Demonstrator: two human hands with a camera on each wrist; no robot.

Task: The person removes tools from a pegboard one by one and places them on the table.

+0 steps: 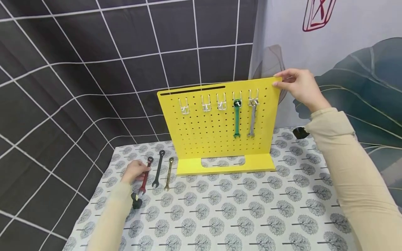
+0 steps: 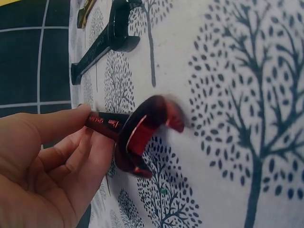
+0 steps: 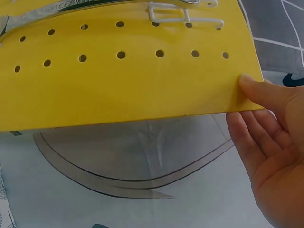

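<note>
My left hand (image 1: 136, 171) pinches a red combination wrench (image 1: 145, 177) at the left of the table. In the left wrist view the red wrench's open jaw end (image 2: 142, 135) points toward the camera, thumb and fingers on its shank. Beside it lie a black wrench (image 1: 159, 169) and a brass-coloured wrench (image 1: 169, 174). My right hand (image 1: 298, 85) grips the top right corner of a yellow pegboard (image 1: 201, 136), thumb on the front face and fingers behind. On the board's hooks hang a green wrench (image 1: 237, 120) and a silver wrench (image 1: 252, 120).
Three white wire hooks (image 1: 206, 104) on the board's left part hold nothing. The board stands on a yellow base (image 1: 257, 164) with a cut-out. A tree-patterned cloth (image 1: 229, 209) covers the table. Behind hangs a dark gridded curtain (image 1: 125, 42), with a pale printed one at right.
</note>
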